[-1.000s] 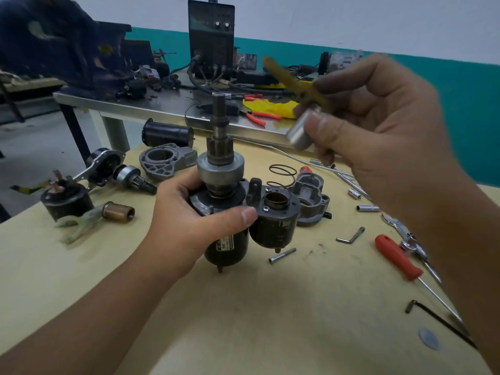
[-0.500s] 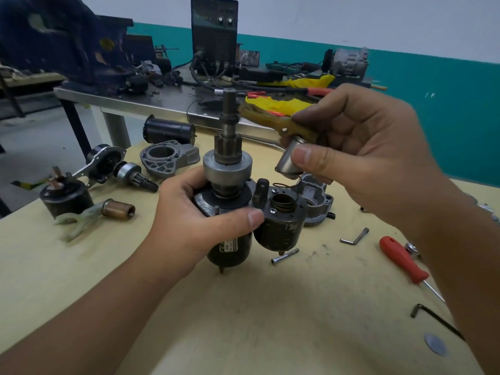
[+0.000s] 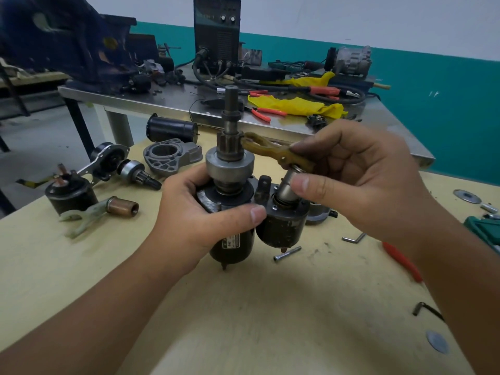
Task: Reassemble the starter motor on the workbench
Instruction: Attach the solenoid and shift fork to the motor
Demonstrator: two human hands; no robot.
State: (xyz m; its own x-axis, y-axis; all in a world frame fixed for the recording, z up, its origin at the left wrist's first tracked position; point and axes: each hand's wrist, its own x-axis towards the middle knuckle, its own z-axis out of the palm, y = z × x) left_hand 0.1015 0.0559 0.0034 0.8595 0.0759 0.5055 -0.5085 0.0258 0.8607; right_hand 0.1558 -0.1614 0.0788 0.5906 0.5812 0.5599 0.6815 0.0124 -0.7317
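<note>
Nearest you, the yellow workbench lies bare between your forearms, the widest open room in view. A small grey disc and a black hex key sit near its right edge.

Your left hand wraps the starter motor, fingers and thumb curled round its black body, holding it upright with the shaft pointing up and its lower tip just above the bench. A pale label on the body shows below your thumb; its writing is too small to read. Your right hand pinches the metal plunger, thumb on its side, seating it in the top of the solenoid beside the motor body. The tan shift fork, joined to the plunger's top, reaches left so its prongs touch the pinion gear.

A short metal sleeve lies just beneath the solenoid, a bent key and a red screwdriver handle to the right.

On the left lie a pale fork with a copper plunger, another solenoid, a pinion drive and a grey nose housing.

Beyond the bench's far edge stands a steel table, close behind, bearing a yellow rag, orange-handled pliers and a dark machine with knobs; its display is unreadable.
</note>
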